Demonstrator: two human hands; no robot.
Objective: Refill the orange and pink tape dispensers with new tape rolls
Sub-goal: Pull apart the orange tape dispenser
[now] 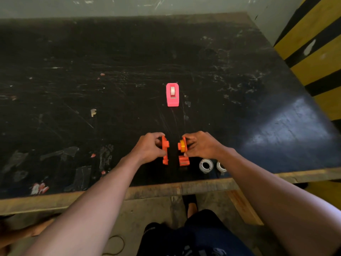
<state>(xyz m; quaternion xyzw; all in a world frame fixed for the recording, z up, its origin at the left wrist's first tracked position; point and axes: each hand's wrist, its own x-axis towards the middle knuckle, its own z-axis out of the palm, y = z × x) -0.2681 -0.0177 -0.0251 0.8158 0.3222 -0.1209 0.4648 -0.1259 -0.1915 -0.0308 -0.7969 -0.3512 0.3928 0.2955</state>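
Left hand (147, 146) clamped on one orange dispenser half (165, 153), right hand (200, 146) on the other half (183, 152) with its spool. Likely light, stiff plastic; best gripped by flat sides. New rolls (206, 165) just right, pink dispenser (172, 94) beyond.

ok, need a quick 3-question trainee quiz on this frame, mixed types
1. True or false: the orange dispenser is split into two halves, one in the left hand and one in the right hand.
2. Which half carries the yellow core? A) left half B) right half
3. What sits inside the pink dispenser?

Key: 1 true; 2 B; 3 a pale tape roll.
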